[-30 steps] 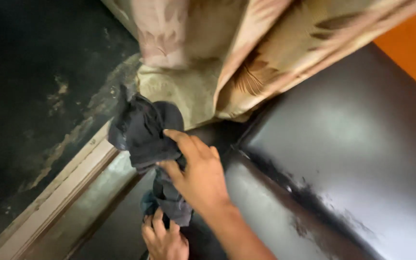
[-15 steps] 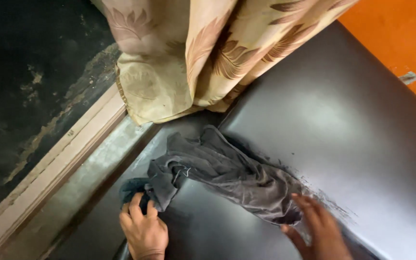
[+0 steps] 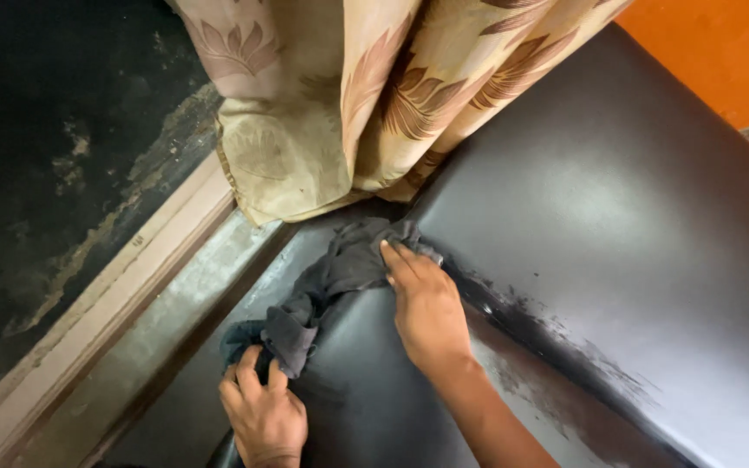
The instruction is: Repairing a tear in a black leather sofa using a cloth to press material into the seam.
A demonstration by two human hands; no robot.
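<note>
The dark grey cloth (image 3: 340, 277) lay crumpled along the front edge of the dark brown seat cushion (image 3: 617, 234), which was the large leather-like surface filling the right side of the view. The cloth stretched from the seam at the near corner of this cushion down toward the lower left, over a second dark cushion (image 3: 366, 390) that lay just beside the first one.

The right hand (image 3: 426, 312) rested flat on the upper end of the cloth, close to the seam of the seat cushion. Its fingers (image 3: 400, 264) were held together and stretched forward, pressing the cloth down on the leather. The left hand (image 3: 262, 416) was lower and more to the left of the seat cushion. It gripped the lower end of the cloth, with the fingers curled around the bunched fabric.

Along the seam of the seat cushion, to the right of the right hand, the surface showed a worn, scuffed strip (image 3: 548, 347). Behind the seat cushion hung a beige curtain (image 3: 366, 95) with a brown leaf pattern, its hem touching the cushion's far corner. To the left of the cushion ran a pale wooden frame (image 3: 106, 303) and a stained dark wall (image 3: 54, 130). An orange surface (image 3: 721, 52) appeared beyond the cushion's right side.
</note>
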